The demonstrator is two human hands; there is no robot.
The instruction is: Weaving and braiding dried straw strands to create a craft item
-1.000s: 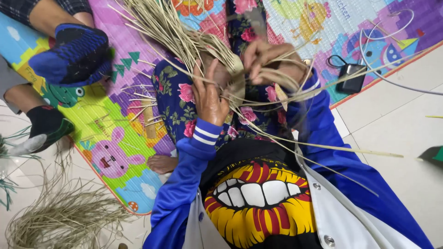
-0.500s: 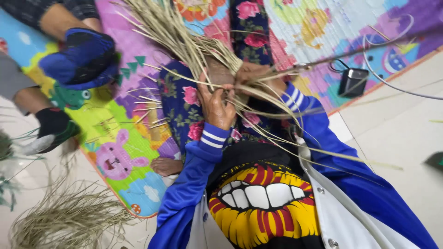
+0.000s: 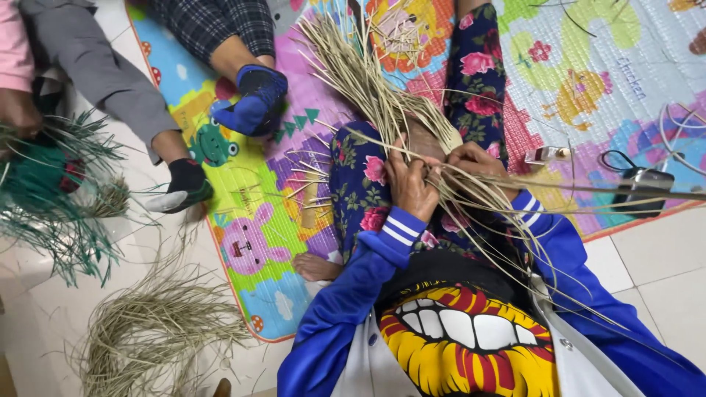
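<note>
While the person sits on a play mat [image 3: 243, 191] with floral-trousered legs stretched forward, both hands meet over the knee at a part-woven piece of straw [image 3: 434, 140]. The left hand [image 3: 409, 184] is closed, its fingers curled over the near edge of the woven piece and pinching several straw strands. The right hand [image 3: 478, 162] is also closed, gripping strands just beside the left hand; the two hands nearly touch. Loose strands [image 3: 353, 66] fan up and away from the hands toward the top of the view, and others trail down to the right across the blue sleeve [image 3: 566, 257]. Whether the woven piece already forms a vessel cannot be told, and nothing shows inside it.

To the left, the legs of other people rest on the mat: one foot in a blue sock [image 3: 257, 99], one in a black sock [image 3: 184, 184]. At the far left edge another person's hand [image 3: 18, 110] holds a bundle of green strands [image 3: 51, 184]. A heap of pale straw [image 3: 154, 331] lies on the tiled floor [image 3: 647, 272] near the mat's corner, well apart from the working hands. To the right, a small dark device [image 3: 640, 187] with a cable lies at the mat's edge, and a small metallic object [image 3: 544, 154] lies near the right hand.
</note>
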